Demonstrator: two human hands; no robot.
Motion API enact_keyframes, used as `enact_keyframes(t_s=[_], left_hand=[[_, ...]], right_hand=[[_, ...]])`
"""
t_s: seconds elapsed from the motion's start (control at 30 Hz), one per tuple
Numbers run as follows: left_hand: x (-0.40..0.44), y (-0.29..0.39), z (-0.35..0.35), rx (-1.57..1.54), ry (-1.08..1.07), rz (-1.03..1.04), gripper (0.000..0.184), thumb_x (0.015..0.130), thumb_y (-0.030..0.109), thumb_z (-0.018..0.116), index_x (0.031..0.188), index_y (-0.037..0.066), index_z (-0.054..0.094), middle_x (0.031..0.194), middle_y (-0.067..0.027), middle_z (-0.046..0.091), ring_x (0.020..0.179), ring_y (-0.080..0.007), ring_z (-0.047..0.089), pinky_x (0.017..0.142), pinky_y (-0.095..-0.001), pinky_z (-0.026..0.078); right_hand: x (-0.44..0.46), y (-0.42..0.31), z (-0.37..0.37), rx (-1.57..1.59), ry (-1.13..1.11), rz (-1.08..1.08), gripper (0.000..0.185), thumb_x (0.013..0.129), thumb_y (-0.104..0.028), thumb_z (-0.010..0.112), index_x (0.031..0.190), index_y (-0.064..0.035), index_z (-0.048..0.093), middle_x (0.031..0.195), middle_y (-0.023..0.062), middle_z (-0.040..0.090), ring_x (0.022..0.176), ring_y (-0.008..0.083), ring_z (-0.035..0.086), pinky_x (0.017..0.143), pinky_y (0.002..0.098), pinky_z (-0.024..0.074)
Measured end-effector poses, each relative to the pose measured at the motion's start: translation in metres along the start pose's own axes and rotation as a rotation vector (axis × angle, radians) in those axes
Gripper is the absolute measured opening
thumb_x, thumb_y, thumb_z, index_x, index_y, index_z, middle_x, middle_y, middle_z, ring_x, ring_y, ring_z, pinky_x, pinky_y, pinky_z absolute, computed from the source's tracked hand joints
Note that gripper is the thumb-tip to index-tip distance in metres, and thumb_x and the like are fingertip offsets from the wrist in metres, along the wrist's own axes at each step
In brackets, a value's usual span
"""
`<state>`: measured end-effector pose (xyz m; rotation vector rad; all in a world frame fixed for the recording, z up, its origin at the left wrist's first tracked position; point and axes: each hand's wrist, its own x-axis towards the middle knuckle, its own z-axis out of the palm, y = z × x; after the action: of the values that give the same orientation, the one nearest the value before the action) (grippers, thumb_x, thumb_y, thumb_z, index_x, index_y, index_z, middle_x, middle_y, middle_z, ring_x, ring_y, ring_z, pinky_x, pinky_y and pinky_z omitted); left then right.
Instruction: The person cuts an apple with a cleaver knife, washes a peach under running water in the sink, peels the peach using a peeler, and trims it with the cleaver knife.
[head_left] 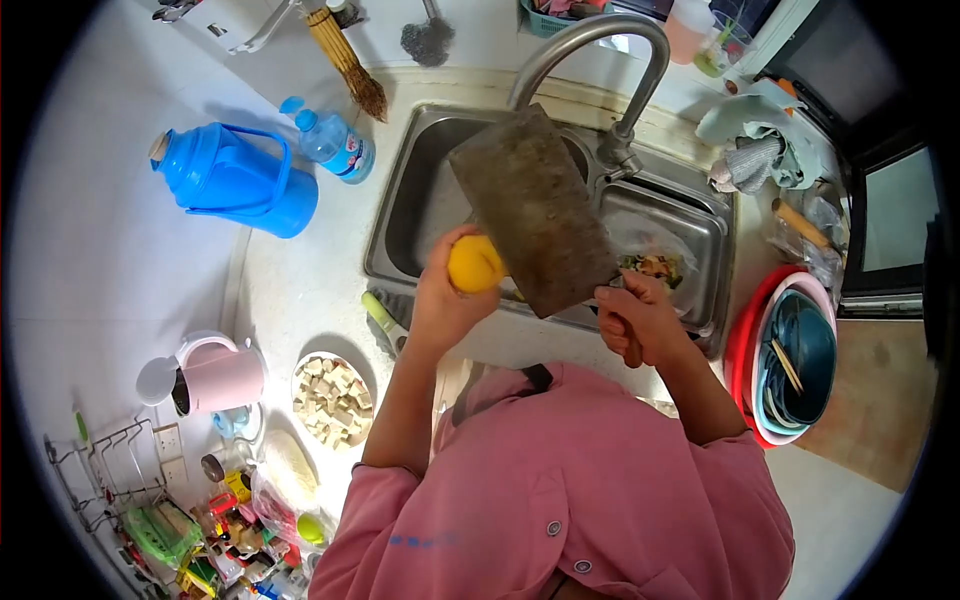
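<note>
My right hand point(642, 318) is wrapped round the wooden handle of a large cleaver point(540, 215). Its broad, brown-stained blade slants up to the left over the double sink point(405, 190). My left hand point(450, 300) grips a round yellow thing point(474, 264) close to the blade's left edge; whether the two touch I cannot tell, and its exact kind is unclear. Behind the blade, part of the sink is hidden. A clear bag of food scraps point(655, 268) lies in the right basin, near my right hand. Below my left hand is a green-handled tool point(382, 315) on the counter.
An arched faucet point(640, 85) rises behind the sink. Left stand a blue thermos point(240, 180), a blue soap bottle point(335, 145), a bowl of pale cubes point(333, 400) and a pink kettle point(222, 380). Stacked basins point(745, 350) with bowls and chopsticks sit right.
</note>
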<state>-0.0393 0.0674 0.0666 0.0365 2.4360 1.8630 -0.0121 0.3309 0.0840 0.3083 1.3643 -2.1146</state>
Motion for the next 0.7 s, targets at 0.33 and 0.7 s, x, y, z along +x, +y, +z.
enact_keyframes(t_s=[0.33,0.7], left_hand=[[0.0,-0.003,-0.002,-0.021,0.007,-0.016,0.068,0.067,-0.003,0.072,0.13,0.006,0.046,0.103,-0.0035,0.057,0.089,-0.0121,0.058,0.08,-0.0263,0.05],[-0.001,-0.009,-0.013,-0.037,0.072,-0.042,0.063,0.069,0.004,0.073,0.127,0.002,0.049,0.102,-0.0079,0.061,0.092,-0.0152,0.06,0.084,-0.0283,0.049]], right_hand=[[0.0,0.001,0.0,-0.028,-0.025,0.019,0.019,0.096,-0.019,0.059,0.086,-0.0075,0.048,0.058,0.0006,0.045,0.044,0.009,0.041,0.04,0.0261,0.0319],[-0.006,-0.005,-0.005,-0.106,-0.045,0.15,0.016,0.094,-0.016,0.058,0.088,-0.0077,0.046,0.057,-0.0009,0.041,0.043,0.0082,0.038,0.039,0.026,0.0283]])
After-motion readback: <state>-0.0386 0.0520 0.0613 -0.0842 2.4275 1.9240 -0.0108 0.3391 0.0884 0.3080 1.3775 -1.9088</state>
